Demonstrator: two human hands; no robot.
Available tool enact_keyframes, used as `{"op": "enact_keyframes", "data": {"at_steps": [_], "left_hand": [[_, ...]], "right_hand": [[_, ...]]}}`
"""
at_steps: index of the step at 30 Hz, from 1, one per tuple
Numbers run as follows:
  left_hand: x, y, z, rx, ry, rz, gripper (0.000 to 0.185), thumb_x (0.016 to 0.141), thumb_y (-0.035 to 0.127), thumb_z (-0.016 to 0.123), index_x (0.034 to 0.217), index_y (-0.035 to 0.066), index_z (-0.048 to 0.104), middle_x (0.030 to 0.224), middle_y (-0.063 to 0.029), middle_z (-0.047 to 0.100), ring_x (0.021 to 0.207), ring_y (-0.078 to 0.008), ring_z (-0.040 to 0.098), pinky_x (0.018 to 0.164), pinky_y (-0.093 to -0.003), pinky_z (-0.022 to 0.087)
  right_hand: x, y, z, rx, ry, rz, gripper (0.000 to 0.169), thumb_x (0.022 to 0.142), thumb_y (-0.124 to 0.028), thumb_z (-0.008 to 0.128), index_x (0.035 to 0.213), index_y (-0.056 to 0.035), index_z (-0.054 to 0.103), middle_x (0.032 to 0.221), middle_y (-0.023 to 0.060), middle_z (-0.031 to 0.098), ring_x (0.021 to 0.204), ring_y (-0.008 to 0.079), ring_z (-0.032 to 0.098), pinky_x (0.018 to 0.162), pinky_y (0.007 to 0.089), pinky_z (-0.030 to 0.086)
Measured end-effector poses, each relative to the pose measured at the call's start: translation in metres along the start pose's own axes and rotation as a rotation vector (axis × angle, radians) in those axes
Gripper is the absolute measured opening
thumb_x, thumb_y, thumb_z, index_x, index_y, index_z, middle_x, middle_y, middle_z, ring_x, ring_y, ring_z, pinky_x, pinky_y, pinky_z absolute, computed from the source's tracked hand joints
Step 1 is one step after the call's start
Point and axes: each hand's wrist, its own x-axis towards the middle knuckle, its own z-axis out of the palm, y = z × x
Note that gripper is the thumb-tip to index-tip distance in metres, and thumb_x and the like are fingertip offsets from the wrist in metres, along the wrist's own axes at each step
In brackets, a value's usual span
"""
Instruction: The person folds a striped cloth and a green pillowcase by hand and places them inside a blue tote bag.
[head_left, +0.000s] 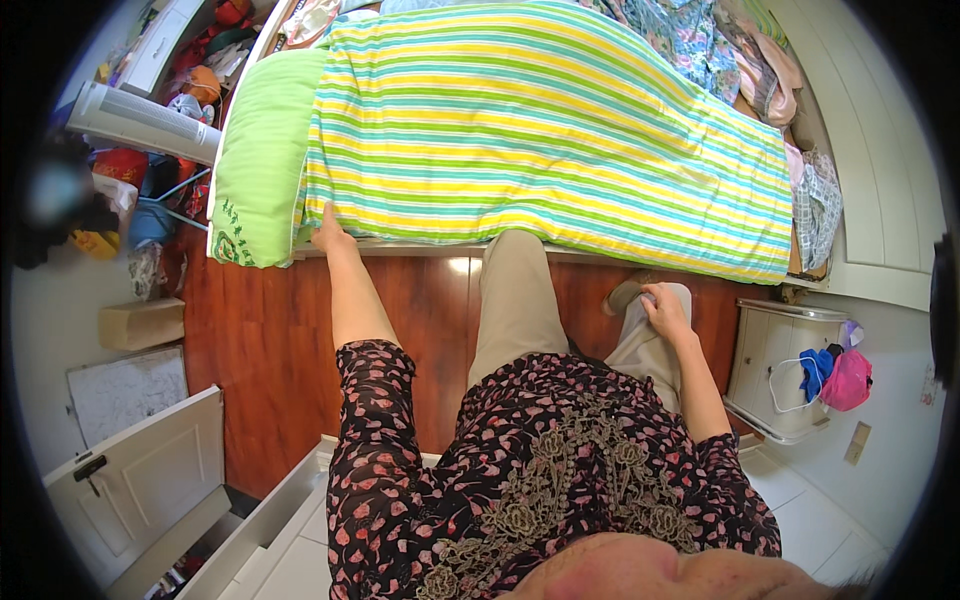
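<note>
At the near edge of the bed, my left hand (331, 231) touches the lower left corner of a striped bedsheet (525, 142) in green, yellow and white. One finger points up along the cloth; the others are partly hidden, so its grip cannot be told. A light green pillow or folded quilt (264, 150) with dark embroidery lies just left of that hand. Lower right, my right hand (666, 315) is at the knee of my beige trouser leg (630, 345), its bent fingers pinching the fabric. My other knee (516, 255) reaches the bed's edge.
Crumpled floral clothes (679, 45) lie at the bed's far right. A white cabinet (780, 352) with blue and pink items stands right. Bags, a blue container (150, 221) and a white tower appliance (142, 120) are left. A white door (150, 457) stands lower left above wooden floor (255, 360).
</note>
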Motion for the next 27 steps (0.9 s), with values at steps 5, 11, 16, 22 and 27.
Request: {"op": "enact_keyframes", "data": {"at_steps": [5,11,16,22,27], "left_hand": [[-0.021,0.018,0.017,-0.012,0.121,-0.289,0.034,0.073,0.018,0.077,0.093,0.002,0.055,0.076,-0.0069,0.059,0.054,-0.0165,0.052,0.043,-0.0296,0.043],[-0.034,0.009,0.018,-0.076,0.140,-0.177,0.029,0.075,0.019,0.076,0.089,0.004,0.055,0.068,-0.0061,0.055,0.047,-0.0137,0.047,0.038,-0.0267,0.038],[-0.032,0.018,0.009,0.081,0.132,-0.181,0.031,0.074,0.023,0.077,0.087,0.004,0.056,0.064,-0.0032,0.052,0.046,-0.0129,0.043,0.039,-0.0267,0.038],[-0.052,0.054,0.016,0.418,-0.249,-0.104,0.039,0.079,0.040,0.071,0.092,0.006,0.057,0.067,-0.0025,0.052,0.044,-0.0133,0.041,0.039,-0.0274,0.034],[-0.117,0.117,0.045,0.179,-0.348,0.263,0.045,0.089,0.042,0.056,0.111,0.003,0.054,0.088,-0.0047,0.057,0.064,-0.0131,0.050,0.049,-0.0264,0.035]], "right_hand": [[0.036,-0.038,0.009,-0.263,0.225,-0.044,0.049,0.078,-0.011,0.065,0.124,-0.0063,0.049,0.110,0.0151,0.054,0.095,0.0326,0.055,0.078,0.0404,0.047],[0.087,-0.053,0.034,-0.672,0.257,-0.153,0.052,0.077,-0.011,0.061,0.128,-0.0084,0.047,0.113,0.0147,0.053,0.096,0.0276,0.053,0.078,0.0414,0.045],[0.108,-0.061,0.049,-0.790,0.303,-0.139,0.048,0.078,-0.010,0.058,0.126,-0.0086,0.049,0.107,0.0135,0.055,0.092,0.0262,0.054,0.074,0.0411,0.045],[0.138,-0.059,0.038,-0.644,0.359,-0.063,0.022,0.076,-0.009,0.057,0.097,-0.0114,0.060,0.087,0.0091,0.058,0.084,0.0290,0.057,0.066,0.0425,0.046],[0.158,-0.067,-0.045,-0.274,0.618,-0.014,0.026,0.073,0.000,0.050,0.091,-0.0098,0.067,0.085,0.0141,0.063,0.080,0.0367,0.058,0.072,0.0463,0.047]]}}
